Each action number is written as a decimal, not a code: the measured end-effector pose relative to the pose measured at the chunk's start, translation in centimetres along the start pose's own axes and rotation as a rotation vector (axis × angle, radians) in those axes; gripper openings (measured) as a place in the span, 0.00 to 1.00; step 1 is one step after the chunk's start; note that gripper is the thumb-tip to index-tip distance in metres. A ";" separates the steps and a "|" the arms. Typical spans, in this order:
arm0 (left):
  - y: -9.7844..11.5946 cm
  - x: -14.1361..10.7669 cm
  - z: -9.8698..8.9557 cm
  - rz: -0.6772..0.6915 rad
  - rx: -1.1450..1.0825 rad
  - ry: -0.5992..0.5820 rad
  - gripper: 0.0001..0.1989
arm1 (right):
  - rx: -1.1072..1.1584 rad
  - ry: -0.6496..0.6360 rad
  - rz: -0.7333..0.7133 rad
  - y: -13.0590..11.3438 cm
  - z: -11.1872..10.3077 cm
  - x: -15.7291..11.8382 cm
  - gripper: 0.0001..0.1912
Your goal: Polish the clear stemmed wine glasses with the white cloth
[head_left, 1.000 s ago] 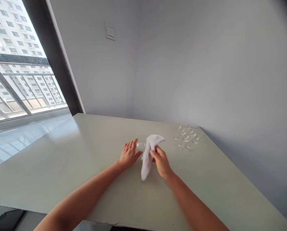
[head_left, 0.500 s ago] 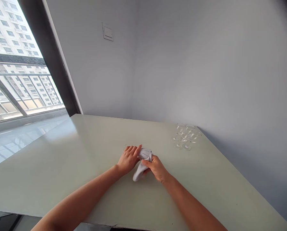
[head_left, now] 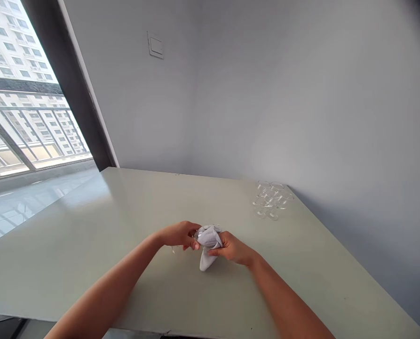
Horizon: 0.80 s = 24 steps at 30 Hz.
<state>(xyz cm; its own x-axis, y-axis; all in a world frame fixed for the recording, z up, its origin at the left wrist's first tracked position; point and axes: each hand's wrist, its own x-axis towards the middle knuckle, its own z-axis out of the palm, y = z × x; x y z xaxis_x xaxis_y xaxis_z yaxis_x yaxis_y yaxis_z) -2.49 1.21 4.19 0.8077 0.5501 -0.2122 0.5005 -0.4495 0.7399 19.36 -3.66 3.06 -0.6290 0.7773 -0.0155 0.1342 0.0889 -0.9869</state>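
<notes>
Near the middle of the table, a pale grey cloth point(head_left: 210, 237) is bunched around the bowl of a clear glass, which shows only in part. My right hand point(head_left: 231, 247) grips the cloth from the right, thumb in front, and a loose end hangs below it. From the left, my left hand point(head_left: 184, 234) curls its fingers and thumb round the glass beside the cloth. A thin transparent edge of the glass's foot point(head_left: 173, 249) shows just left of and below my left hand.
Several clear stemmed glasses point(head_left: 271, 200) stand close together at the table's far right, near the wall. The pale table point(head_left: 132, 202) meets walls at the back and right. A window with a railing point(head_left: 36, 127) is at the left.
My left hand has turned and drawn down a little, its thumb now showing below the fingers. The cloth has been shifted round the glass and lies slightly lower, with my right hand still on it.
</notes>
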 end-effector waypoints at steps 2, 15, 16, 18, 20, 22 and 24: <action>0.4 -0.5 -0.3 -0.001 -0.056 -0.067 0.21 | 0.086 0.001 0.007 -0.1 -0.1 0.1 0.12; -0.1 0.1 0.3 0.068 0.297 0.489 0.18 | 0.231 0.196 0.031 -0.4 -0.2 0.1 0.14; -0.3 -0.1 0.0 0.057 0.157 0.357 0.20 | 0.157 0.153 0.019 -0.9 -0.3 -0.2 0.12; -0.4 -0.3 -0.2 0.073 -0.050 0.108 0.24 | 0.102 0.102 0.010 -1.5 -0.6 -0.6 0.09; -0.1 -0.1 0.1 0.081 -0.075 0.099 0.26 | 0.147 0.141 0.019 -1.3 -0.7 -0.4 0.10; 0.6 0.3 0.9 0.069 0.111 0.364 0.21 | 0.294 0.272 0.039 -0.4 -0.7 0.1 0.12; 1.2 0.8 1.7 0.088 0.407 0.666 0.16 | 0.493 0.401 0.058 0.5 -0.4 0.7 0.13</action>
<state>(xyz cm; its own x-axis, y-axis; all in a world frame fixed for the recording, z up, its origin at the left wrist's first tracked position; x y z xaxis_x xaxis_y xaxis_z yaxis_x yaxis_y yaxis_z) -0.75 -0.04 3.82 0.5575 0.7485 0.3591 0.6221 -0.6630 0.4164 19.29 -2.76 2.61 -0.2827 0.9535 -0.1045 -0.2690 -0.1834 -0.9455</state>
